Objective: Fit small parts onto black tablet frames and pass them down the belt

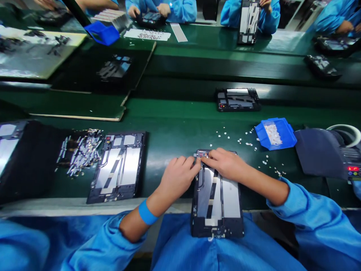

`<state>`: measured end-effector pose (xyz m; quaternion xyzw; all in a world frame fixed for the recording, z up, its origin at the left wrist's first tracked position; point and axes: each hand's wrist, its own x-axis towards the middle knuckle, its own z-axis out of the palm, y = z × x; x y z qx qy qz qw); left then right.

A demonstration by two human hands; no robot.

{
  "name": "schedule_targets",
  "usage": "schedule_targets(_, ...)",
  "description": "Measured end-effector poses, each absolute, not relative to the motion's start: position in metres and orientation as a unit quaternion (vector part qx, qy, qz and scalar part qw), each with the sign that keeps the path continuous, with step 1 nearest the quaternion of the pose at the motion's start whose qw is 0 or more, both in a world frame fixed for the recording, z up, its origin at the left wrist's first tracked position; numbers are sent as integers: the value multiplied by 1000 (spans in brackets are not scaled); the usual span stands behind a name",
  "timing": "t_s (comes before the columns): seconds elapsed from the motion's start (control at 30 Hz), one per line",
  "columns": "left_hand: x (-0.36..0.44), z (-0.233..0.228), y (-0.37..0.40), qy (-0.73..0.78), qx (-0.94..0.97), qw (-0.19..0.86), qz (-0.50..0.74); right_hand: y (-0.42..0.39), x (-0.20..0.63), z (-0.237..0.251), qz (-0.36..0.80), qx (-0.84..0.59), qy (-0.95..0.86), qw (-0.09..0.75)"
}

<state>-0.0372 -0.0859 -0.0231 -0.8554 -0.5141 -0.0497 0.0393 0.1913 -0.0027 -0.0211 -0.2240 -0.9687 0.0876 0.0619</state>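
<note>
An opened tablet (217, 195) with its inner metal plates and black cables showing rests partly on the bench edge, its near end toward my lap. Both hands meet at its far end. My left hand (180, 173) has its fingers curled, thumb and fingertip pressed at the upper left corner. My right hand (225, 163) lies across the top edge, fingers bent and fingertips close to the left ones. Whatever small part lies under the fingertips is hidden. Small white pieces (249, 144) are scattered beyond the right hand, near a blue tray (290, 141) that holds more of them.
Another opened tablet (118, 165) lies to the left beside a pile of thin metallic strips (84, 150). One more tablet (238, 99) sits farther back. At the right stands a device with a red display (354, 168). Co-workers in blue sleeves (183, 15) work across the bench.
</note>
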Motion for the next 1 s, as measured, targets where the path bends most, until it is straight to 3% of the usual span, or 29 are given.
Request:
schedule_targets(0.27, -42, -20, -75, -457, -887, 64, -19, -2, 187, -15, 67, -212, -974, 41)
schedule_targets(0.43, -40, -17, -72, -464, -885, 17, -33, -1, 181, -14, 92, -220, -971, 33)
schedule_targets(0.73, -57, -23, -78, -547, -803, -94, -217, 1, 204, -32, 217, -295, -912, 187)
schedule_targets(1.0, -45, -21, -80, -549, -803, -59, -224, 7, 183, -23, 245, -402, -873, 130)
